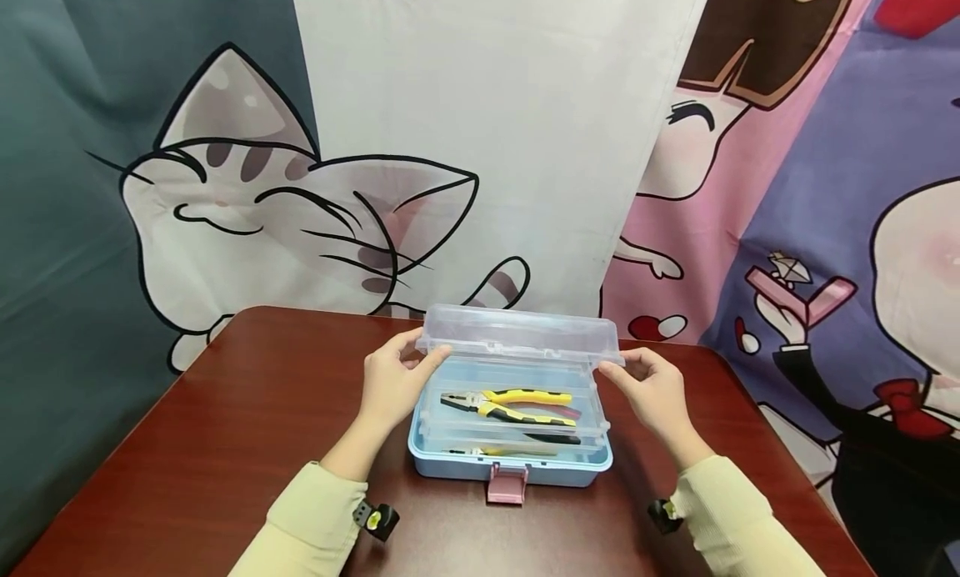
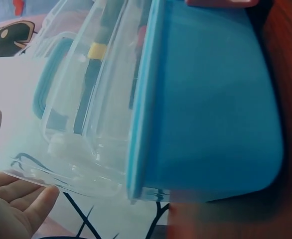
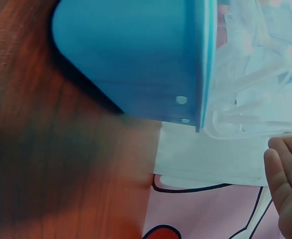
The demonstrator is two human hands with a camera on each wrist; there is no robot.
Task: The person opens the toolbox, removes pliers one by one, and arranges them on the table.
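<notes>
A light blue toolbox (image 1: 480, 469) stands on the table, its clear lid (image 1: 517, 331) raised at the back. My left hand (image 1: 393, 381) holds the lid's left end, thumb over the near side. At the right end, my right hand (image 1: 652, 393) pinches the lid's corner between thumb and fingers. A clear inner tray (image 1: 450, 435) spans the box. Pliers with yellow and black handles (image 1: 525, 406) lie in the middle, with other tools partly hidden around them. The pink latch (image 1: 507, 484) hangs down in front. In the left wrist view, fingers (image 2: 19, 194) meet the clear plastic edge.
The dark red-brown table (image 1: 247, 427) extends on both sides of the box. Behind its far edge hangs a cloth backdrop (image 1: 495, 102) with cartoon figures. Each wrist carries a small black camera (image 1: 378, 520) near the sleeve cuff.
</notes>
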